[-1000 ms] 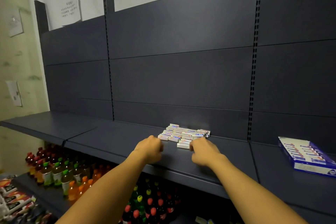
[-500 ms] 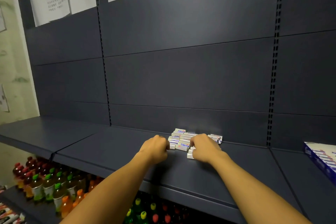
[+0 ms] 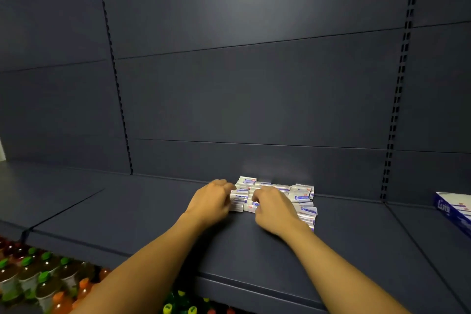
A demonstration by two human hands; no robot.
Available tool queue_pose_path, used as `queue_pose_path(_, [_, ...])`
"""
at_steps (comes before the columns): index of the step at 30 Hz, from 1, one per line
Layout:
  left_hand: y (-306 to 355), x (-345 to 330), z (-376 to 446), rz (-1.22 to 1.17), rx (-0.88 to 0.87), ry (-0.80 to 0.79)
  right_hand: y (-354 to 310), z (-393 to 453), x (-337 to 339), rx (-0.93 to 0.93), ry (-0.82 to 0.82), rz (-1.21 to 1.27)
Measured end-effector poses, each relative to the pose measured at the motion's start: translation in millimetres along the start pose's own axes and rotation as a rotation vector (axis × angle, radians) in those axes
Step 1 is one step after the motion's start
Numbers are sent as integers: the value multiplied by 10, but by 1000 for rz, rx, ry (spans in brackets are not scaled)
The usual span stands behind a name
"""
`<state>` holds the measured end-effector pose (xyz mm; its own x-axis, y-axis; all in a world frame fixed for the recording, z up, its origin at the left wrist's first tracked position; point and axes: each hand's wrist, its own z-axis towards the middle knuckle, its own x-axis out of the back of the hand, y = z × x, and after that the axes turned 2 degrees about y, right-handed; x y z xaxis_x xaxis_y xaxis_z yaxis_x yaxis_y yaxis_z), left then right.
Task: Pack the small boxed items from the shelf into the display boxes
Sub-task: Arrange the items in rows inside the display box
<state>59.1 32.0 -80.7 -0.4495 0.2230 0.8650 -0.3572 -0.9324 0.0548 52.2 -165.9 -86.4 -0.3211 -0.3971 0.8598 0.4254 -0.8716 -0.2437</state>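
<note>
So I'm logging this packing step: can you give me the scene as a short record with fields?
setting: dark shelf in a shop
items: pile of small boxed items near the shelf's back panel
left hand: fingers curled at the pile's left edge
right hand: fingers curled on the pile's front
display box: far right on the shelf, partly out of frame
below: bottled drinks

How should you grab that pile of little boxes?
Probably squeeze the pile of little boxes at its left and right ends, coming from the front. The boxes lie flat in rows on the shelf, the back panel blocks behind, and both ends are open.
</note>
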Motion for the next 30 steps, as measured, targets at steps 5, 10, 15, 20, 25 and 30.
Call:
queue_pose_path(5, [-136, -127, 88, -77, -95, 129, -93, 7, -177, -22, 96, -13])
queue_pose_path(10, [-323, -257, 109, -90, -215, 181, -149, 55, -213, -54, 144, -60])
queue_pose_path(15, [-456, -392, 27, -172, -233, 201, -132, 5, -331, -68, 131, -137])
queue_pose_path(20, [-472, -409, 31, -269, -252, 104, -112, -31, -340, -57, 116, -235])
queue_pose_path(25, [-507, -401, 2, -322, -258, 63, -116, -67, -308, -65, 91, -268])
queue_pose_path(30, [-513, -385, -33, -390, -269, 63, -103, -68, -314, -31, 85, -281])
